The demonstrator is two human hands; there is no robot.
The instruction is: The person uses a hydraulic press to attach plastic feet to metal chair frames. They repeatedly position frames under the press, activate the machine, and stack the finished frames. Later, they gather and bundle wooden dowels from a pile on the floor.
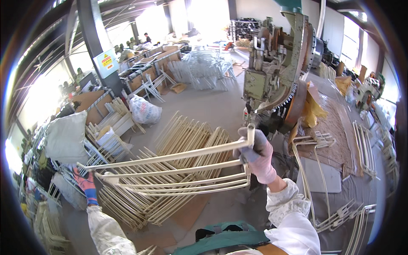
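A cream metal tube frame (170,157) with several long, slightly bowed bars spans the space in front of me, held between both hands. My right hand (259,156), in a grey and pink glove, is closed round its right end, just below an upturned tube end. My left hand (85,182), in a red and blue glove, grips the far left end; its fingertips are partly hidden. Beneath the held frame, a stack of similar cream tube frames (187,131) lies on the floor, some crossing others.
A large green-grey press machine (259,85) with a big wheel stands ahead to the right. Beside it, a worktable (335,136) carries bent tubes. More frames lean at the lower right (357,225). A white sack (145,110) and stacked frames stand left; a dark pillar (95,42) rises behind.
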